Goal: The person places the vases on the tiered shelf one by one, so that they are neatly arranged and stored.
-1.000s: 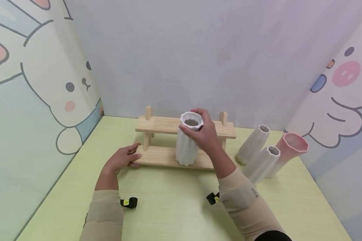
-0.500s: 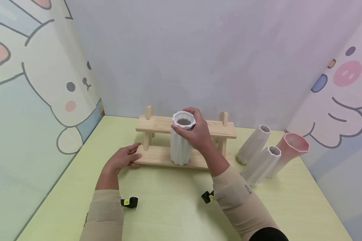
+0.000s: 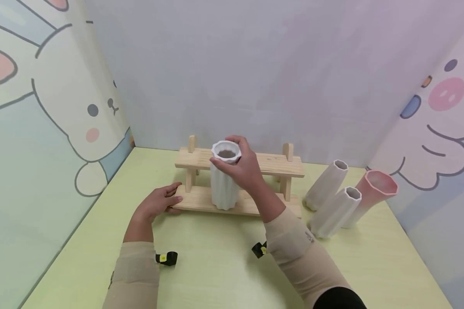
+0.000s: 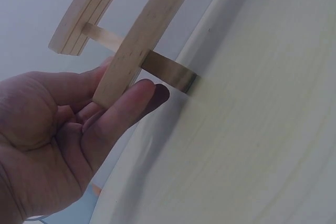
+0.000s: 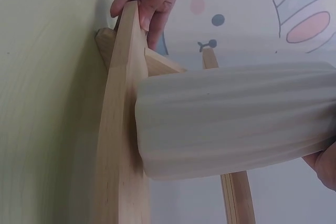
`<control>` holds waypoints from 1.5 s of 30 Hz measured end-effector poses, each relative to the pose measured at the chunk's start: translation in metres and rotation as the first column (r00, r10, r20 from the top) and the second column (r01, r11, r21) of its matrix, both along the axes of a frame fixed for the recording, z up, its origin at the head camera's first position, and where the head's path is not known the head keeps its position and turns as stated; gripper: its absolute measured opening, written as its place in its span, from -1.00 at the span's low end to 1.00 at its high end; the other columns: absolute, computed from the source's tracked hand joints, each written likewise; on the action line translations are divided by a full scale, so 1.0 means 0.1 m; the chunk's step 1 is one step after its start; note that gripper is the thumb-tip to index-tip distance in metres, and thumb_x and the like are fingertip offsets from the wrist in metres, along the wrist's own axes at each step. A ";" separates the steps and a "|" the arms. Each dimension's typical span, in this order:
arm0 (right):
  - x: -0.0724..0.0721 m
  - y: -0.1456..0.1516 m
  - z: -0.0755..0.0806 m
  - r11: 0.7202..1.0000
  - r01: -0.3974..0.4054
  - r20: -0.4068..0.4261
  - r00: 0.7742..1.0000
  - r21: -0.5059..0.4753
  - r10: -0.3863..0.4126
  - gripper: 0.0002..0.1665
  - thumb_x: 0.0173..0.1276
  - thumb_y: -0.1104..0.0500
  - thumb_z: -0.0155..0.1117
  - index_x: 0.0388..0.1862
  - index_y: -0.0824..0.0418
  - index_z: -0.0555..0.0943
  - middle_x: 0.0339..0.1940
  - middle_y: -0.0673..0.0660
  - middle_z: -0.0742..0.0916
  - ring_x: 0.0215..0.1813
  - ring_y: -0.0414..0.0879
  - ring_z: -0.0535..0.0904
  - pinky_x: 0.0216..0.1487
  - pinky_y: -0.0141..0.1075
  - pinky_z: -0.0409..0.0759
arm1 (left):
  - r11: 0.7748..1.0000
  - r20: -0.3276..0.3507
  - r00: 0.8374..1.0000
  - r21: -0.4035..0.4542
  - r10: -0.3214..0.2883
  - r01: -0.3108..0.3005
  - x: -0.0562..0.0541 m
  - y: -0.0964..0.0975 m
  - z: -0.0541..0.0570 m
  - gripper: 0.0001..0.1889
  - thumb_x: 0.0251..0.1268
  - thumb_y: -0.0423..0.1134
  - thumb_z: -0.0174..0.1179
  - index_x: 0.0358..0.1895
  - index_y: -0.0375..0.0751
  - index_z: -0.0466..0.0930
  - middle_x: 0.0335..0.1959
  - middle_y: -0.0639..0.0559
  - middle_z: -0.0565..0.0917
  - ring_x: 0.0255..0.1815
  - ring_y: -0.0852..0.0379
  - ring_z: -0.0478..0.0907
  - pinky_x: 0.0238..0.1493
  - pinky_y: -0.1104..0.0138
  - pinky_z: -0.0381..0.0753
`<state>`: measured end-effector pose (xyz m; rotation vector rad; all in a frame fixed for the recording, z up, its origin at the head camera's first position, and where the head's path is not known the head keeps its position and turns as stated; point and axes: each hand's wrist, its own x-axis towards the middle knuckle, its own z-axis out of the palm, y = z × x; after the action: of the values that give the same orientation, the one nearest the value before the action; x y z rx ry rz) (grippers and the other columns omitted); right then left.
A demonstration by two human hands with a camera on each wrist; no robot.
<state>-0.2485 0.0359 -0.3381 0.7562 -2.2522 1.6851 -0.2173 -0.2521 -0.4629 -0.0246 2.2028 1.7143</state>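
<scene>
A two-tier wooden shelf (image 3: 272,163) stands near the back of the table. My right hand (image 3: 244,167) grips a white ribbed vase (image 3: 225,189) near its rim, thumb in front and fingers behind. The vase is upright, its base at the lower board, left of the middle; in the right wrist view the vase's (image 5: 226,121) base lies right at the board. My left hand (image 3: 159,202) holds the left end of the lower board, thumb on top and fingers beneath, as the left wrist view shows of the hand (image 4: 68,124) and board (image 4: 131,45).
To the shelf's right, two slim white vases (image 3: 326,184) (image 3: 335,212) and a flared pink vase (image 3: 371,193) stand close together on the pale green table (image 3: 209,266). A grey wall (image 3: 232,77) rises behind the shelf, with cartoon-printed panels (image 3: 69,107) at both sides.
My right hand has moved left with the white vase, from near the middle of the lower board toward its left end. The left hand has kept its hold on the board's end.
</scene>
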 end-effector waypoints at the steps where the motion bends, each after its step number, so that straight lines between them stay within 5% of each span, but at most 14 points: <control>1: 0.00 -0.02 0.00 1.000 0.000 0.005 1.000 0.002 0.000 -0.24 0.11 -0.03 0.55 0.22 0.11 0.39 -0.08 0.10 0.67 -0.14 -0.08 0.65 -0.20 -0.20 0.67 | 1.000 -0.001 1.000 -0.003 -0.004 0.004 0.00 0.00 0.00 -0.25 0.44 -0.20 0.16 0.58 -0.10 -0.01 0.57 -0.22 0.04 0.12 -0.11 0.62 -0.04 0.18 0.68; 13: -0.02 -0.28 0.05 0.999 -0.018 0.055 0.998 0.040 0.016 -0.17 0.10 -0.08 0.56 0.27 0.09 0.37 -0.04 0.13 0.67 -0.13 -0.09 0.65 -0.20 -0.25 0.67 | 0.999 0.006 1.000 -0.036 -0.016 0.016 0.02 -0.02 0.04 -0.25 0.45 -0.15 0.16 0.59 -0.03 -0.01 0.57 -0.21 0.03 -0.07 -0.07 0.72 0.07 0.17 0.63; 21: -0.05 -0.43 0.04 0.998 -0.046 0.050 0.998 0.043 0.044 -0.18 0.12 -0.08 0.53 0.27 0.12 0.36 -0.07 0.12 0.66 -0.17 -0.10 0.64 -0.25 -0.29 0.66 | 0.998 -0.008 0.999 -0.057 -0.033 0.032 0.02 -0.05 0.05 -0.25 0.46 -0.11 0.14 0.59 0.00 -0.03 0.58 -0.24 -0.01 -0.13 -0.09 0.73 0.35 -0.04 0.35; 45: -0.04 -0.58 -0.09 0.997 -0.028 0.038 0.999 0.077 0.025 -0.17 0.14 -0.16 0.48 0.30 0.02 0.31 -0.04 0.06 0.67 -0.08 -0.13 0.63 -0.16 -0.28 0.63 | 0.997 -0.003 1.000 -0.070 -0.025 0.025 0.02 -0.04 0.02 -0.24 0.44 -0.09 0.17 0.59 0.03 -0.01 0.58 -0.23 -0.01 -0.14 -0.06 0.74 0.33 -0.01 0.37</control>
<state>-0.2523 -0.0226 -0.3469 0.7817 -2.3547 1.6454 -0.2157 -0.2564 -0.4607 -0.0108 2.2553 1.6244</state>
